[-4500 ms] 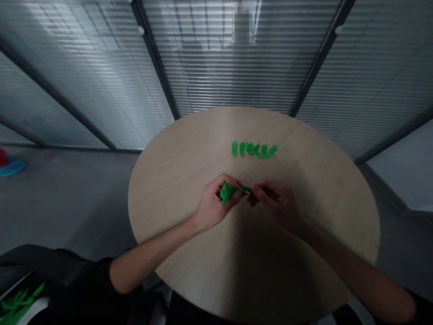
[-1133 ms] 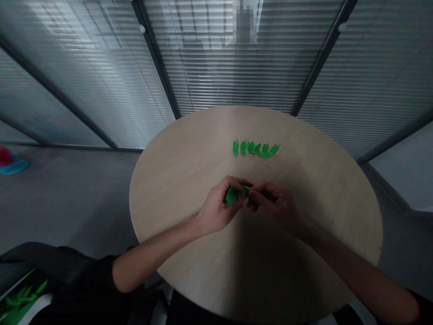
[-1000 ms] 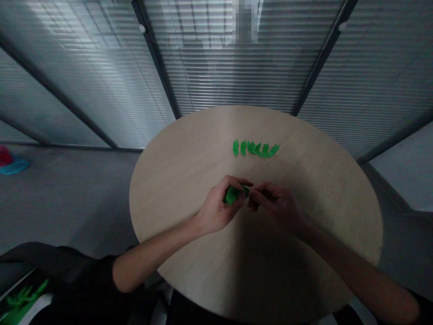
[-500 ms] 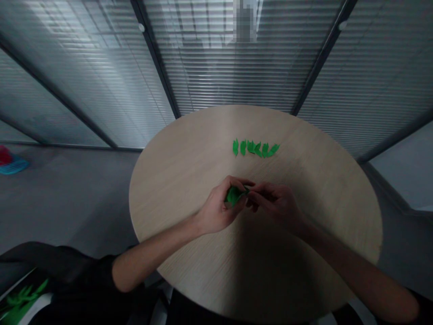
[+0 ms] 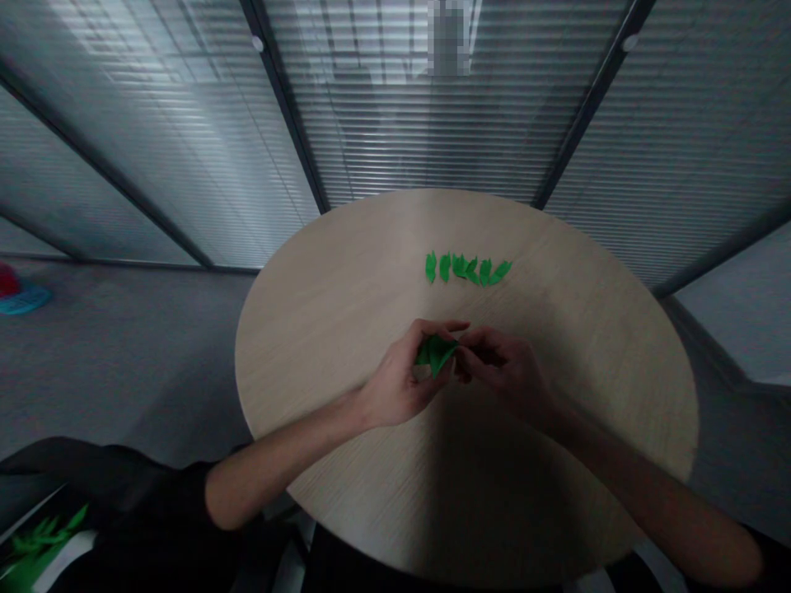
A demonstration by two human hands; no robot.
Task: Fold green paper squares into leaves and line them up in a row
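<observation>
A person's left hand (image 5: 395, 383) gripped a folded green paper leaf (image 5: 436, 354) over a round table (image 5: 587, 354), the right hand (image 5: 503, 368) pinching its edge, while a row of small green leaves (image 5: 468, 269) lay beyond, well apart from both hands.

**Looking down from my head**

The camera sits on my head and faces forward and down. It is close above my left hand (image 5: 395, 387) and my right hand (image 5: 510, 371), with the green paper (image 5: 436, 352) between them. The round tabletop (image 5: 346, 346) fills the middle. Farther off, I see the glass wall (image 5: 432, 123) at the top and the gray floor (image 5: 124, 371) at the side.
</observation>
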